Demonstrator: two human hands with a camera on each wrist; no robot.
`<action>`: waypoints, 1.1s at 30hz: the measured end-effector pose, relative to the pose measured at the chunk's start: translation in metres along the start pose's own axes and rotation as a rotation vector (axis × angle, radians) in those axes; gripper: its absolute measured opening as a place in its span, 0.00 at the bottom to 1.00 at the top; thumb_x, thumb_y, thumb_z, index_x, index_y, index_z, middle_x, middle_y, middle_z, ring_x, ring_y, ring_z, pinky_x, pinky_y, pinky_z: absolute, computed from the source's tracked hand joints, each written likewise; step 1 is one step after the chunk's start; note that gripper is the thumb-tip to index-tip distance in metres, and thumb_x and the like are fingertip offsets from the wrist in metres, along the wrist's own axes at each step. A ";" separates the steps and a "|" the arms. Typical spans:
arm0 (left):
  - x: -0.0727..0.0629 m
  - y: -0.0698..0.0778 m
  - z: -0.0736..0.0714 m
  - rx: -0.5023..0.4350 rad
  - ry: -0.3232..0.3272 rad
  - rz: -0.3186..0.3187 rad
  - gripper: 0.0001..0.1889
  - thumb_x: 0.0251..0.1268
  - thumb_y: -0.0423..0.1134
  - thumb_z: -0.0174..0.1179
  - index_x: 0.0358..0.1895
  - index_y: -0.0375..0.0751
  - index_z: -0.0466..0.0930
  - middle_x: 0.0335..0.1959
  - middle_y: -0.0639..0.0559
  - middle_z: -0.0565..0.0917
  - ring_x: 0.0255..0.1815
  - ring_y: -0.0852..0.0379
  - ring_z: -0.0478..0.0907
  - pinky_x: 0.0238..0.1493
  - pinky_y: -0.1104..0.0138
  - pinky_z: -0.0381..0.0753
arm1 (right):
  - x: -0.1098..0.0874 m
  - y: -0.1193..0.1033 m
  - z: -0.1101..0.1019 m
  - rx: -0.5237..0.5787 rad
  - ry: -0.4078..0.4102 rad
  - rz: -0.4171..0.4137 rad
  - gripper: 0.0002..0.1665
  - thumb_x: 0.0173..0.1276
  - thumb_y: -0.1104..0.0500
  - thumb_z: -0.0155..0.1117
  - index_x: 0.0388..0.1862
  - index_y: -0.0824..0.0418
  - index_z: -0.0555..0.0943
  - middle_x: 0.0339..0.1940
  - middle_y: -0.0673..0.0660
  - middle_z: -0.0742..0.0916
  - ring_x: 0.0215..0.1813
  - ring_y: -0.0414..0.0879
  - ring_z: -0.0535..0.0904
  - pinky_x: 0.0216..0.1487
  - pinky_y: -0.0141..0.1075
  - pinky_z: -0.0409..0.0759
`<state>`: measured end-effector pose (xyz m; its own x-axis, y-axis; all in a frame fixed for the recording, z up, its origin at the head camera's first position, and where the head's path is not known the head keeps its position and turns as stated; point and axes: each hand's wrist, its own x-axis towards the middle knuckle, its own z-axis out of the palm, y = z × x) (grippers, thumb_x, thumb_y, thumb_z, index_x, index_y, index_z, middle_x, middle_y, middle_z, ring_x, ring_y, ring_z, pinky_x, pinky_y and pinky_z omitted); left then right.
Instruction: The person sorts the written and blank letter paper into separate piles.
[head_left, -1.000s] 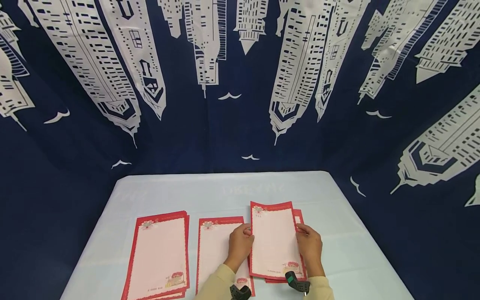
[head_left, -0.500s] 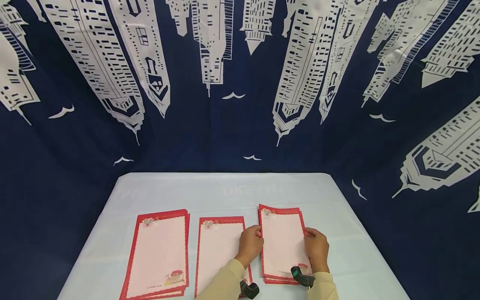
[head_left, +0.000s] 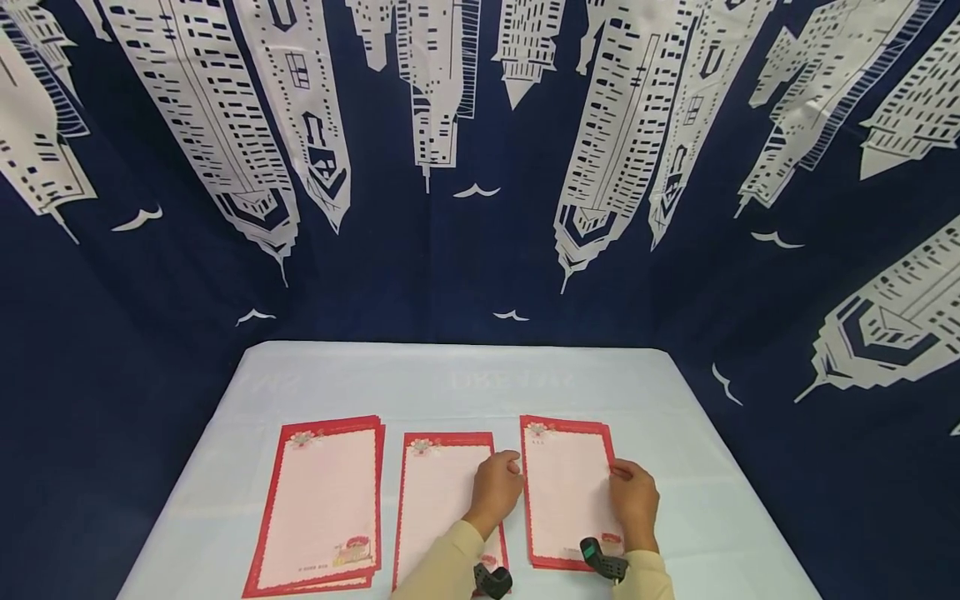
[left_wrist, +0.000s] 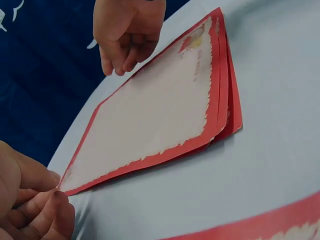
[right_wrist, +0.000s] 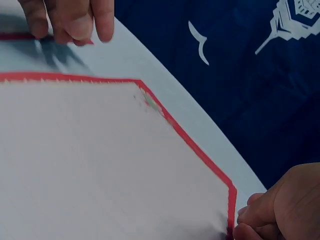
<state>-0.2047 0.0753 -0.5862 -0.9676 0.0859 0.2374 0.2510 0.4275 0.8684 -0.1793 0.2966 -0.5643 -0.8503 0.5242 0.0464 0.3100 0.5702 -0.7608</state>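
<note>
A stack of red-bordered sheets of letter paper (head_left: 570, 492) lies to the right on the table, with a flower print at top left. My right hand (head_left: 634, 504) is at its right edge; in the right wrist view its curled fingers (right_wrist: 250, 220) meet the top sheet's rim and appear to pinch it. By the left edge is my left hand (head_left: 497, 485), its fingers loosely bent and holding nothing. The right wrist view shows the left hand's fingertips (right_wrist: 75, 30) apart from that stack. Under the left forearm lies a middle sheet (head_left: 442, 492), partly covered.
A second stack of matching sheets (head_left: 318, 500) lies at the left, its lower sheets sticking out unevenly. The white table (head_left: 420, 383) reaches back to a dark blue curtain (head_left: 420, 258) printed with white buildings and birds.
The top sheet has moved right and down from between both hands onto the right stack, where it now lies flat. My left hand has come off its left edge.
</note>
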 end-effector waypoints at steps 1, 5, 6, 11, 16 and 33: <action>0.000 -0.001 -0.002 0.004 -0.001 0.013 0.14 0.53 0.22 0.66 0.46 0.28 0.85 0.26 0.52 0.81 0.27 0.59 0.77 0.33 0.63 0.80 | -0.002 -0.003 0.002 0.010 -0.003 -0.003 0.16 0.69 0.70 0.55 0.51 0.75 0.82 0.45 0.71 0.87 0.49 0.67 0.81 0.51 0.58 0.76; -0.002 -0.006 -0.017 0.012 -0.010 0.043 0.13 0.56 0.24 0.66 0.46 0.28 0.85 0.27 0.54 0.81 0.29 0.58 0.79 0.34 0.63 0.81 | -0.013 -0.015 0.012 0.048 -0.038 -0.027 0.15 0.70 0.68 0.58 0.51 0.75 0.82 0.44 0.70 0.87 0.48 0.65 0.83 0.48 0.54 0.79; -0.003 -0.007 -0.022 0.012 -0.007 0.046 0.13 0.57 0.24 0.67 0.46 0.28 0.85 0.28 0.54 0.81 0.30 0.58 0.79 0.34 0.63 0.81 | -0.016 -0.017 0.015 0.059 -0.049 -0.036 0.15 0.70 0.67 0.58 0.51 0.75 0.83 0.44 0.70 0.88 0.47 0.64 0.84 0.46 0.51 0.80; -0.004 -0.013 -0.050 0.012 0.015 -0.006 0.12 0.61 0.26 0.66 0.48 0.27 0.84 0.29 0.51 0.82 0.31 0.55 0.80 0.35 0.62 0.82 | -0.030 -0.026 0.034 0.112 -0.120 -0.062 0.15 0.71 0.66 0.60 0.52 0.73 0.83 0.42 0.67 0.88 0.39 0.54 0.86 0.35 0.35 0.79; -0.008 -0.021 -0.077 0.053 0.060 -0.075 0.13 0.61 0.28 0.67 0.47 0.27 0.84 0.28 0.51 0.82 0.29 0.55 0.79 0.34 0.61 0.80 | -0.042 -0.040 0.052 0.139 -0.197 -0.061 0.16 0.71 0.64 0.62 0.53 0.72 0.83 0.43 0.65 0.88 0.39 0.51 0.86 0.36 0.35 0.82; -0.047 -0.037 -0.137 0.339 0.155 -0.216 0.24 0.58 0.31 0.70 0.54 0.17 0.77 0.46 0.28 0.83 0.50 0.31 0.81 0.53 0.44 0.79 | -0.083 -0.079 0.096 0.067 -0.377 -0.214 0.20 0.63 0.64 0.71 0.53 0.71 0.83 0.44 0.64 0.89 0.47 0.58 0.87 0.47 0.51 0.83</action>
<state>-0.1645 -0.0684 -0.5699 -0.9751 -0.1632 0.1505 -0.0053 0.6949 0.7191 -0.1738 0.1469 -0.5698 -0.9921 0.1238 -0.0224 0.0920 0.5923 -0.8004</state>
